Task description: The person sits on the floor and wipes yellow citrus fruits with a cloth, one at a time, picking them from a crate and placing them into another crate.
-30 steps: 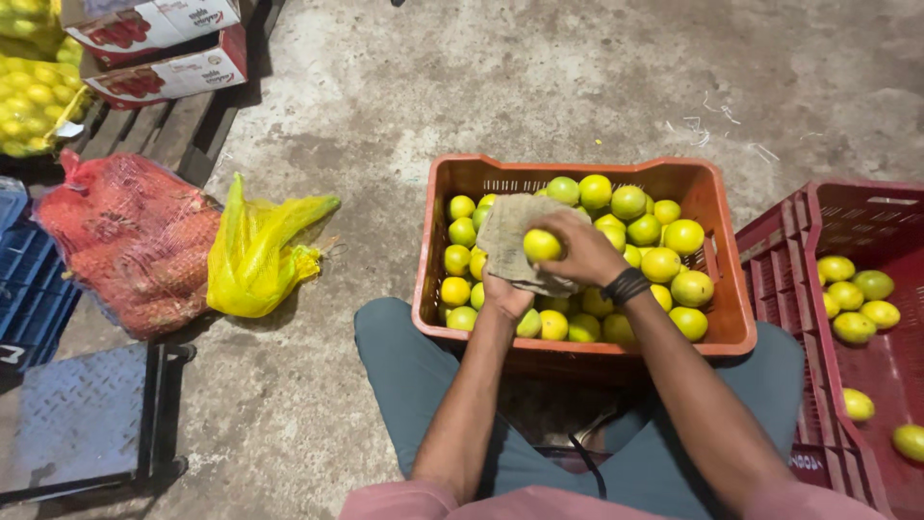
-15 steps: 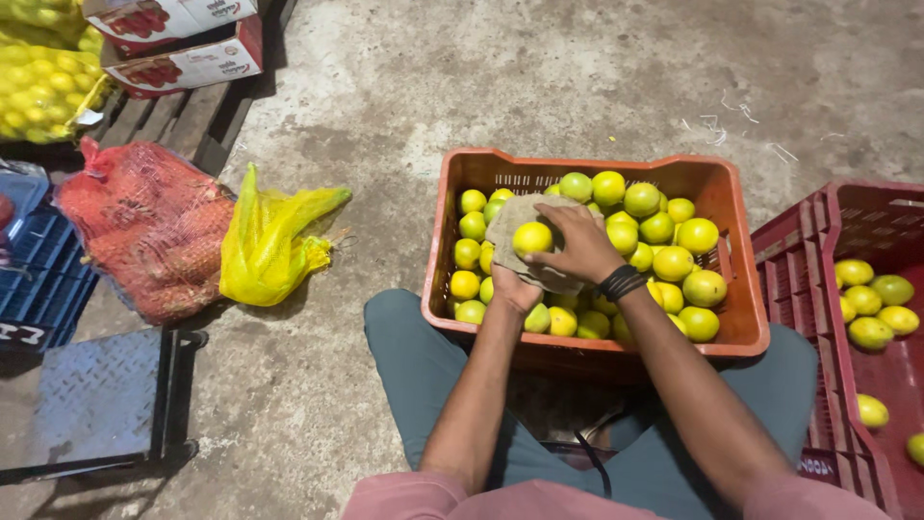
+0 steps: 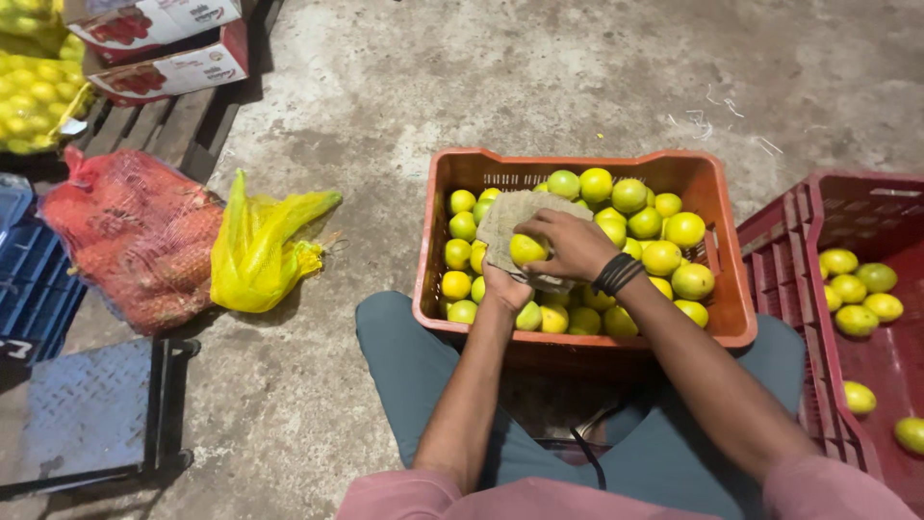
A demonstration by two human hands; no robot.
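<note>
My right hand [image 3: 570, 246] grips a yellow-green citrus fruit [image 3: 526, 249] and presses it against a beige cloth [image 3: 512, 221]. My left hand [image 3: 505, 286] holds that cloth from below, mostly hidden under it. Both hands hover over an orange plastic crate [image 3: 435, 241] filled with several yellow-green fruits. A black band sits on my right wrist. My knees flank the crate.
A dark red crate [image 3: 804, 250] with a few fruits stands at the right. On the concrete floor at the left lie a yellow plastic bag [image 3: 260, 252] and a red mesh sack [image 3: 130, 236]. A blue crate [image 3: 29, 284], a metal platform [image 3: 82, 409] and cardboard boxes [image 3: 164, 48] stand further left.
The view has shifted slightly to the left, so the crate sits further right in the frame. My hands stay together over the crate, the right turning the fruit in the cloth.
</note>
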